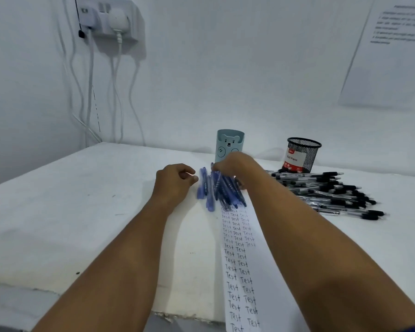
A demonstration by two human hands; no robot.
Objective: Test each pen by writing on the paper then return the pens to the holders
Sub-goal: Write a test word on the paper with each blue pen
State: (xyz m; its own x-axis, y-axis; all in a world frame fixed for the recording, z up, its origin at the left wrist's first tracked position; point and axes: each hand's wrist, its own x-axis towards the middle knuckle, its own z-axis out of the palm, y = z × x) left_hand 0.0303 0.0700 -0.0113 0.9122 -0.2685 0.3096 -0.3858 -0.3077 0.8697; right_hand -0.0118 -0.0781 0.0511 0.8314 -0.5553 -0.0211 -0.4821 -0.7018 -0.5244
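Several blue pens [219, 189] lie in a loose pile on the table, at the far end of a paper strip [241, 264] covered with the handwritten word "Test". My right hand [235, 164] rests on top of this pile, fingers curled down around the far ends of some pens. My left hand [175, 179] sits just left of the pile, fingers loosely curled, nothing visible in it. A light blue bear holder [230, 144] stands right behind the pile. A black mesh holder [302, 154] stands to the right, with a heap of black pens [326, 192] in front of it.
The white table [82, 212] has a chipped near edge. A wall socket with plugs and hanging cables [110, 22] is at the upper left. A printed sheet [393, 51] hangs on the wall at the upper right.
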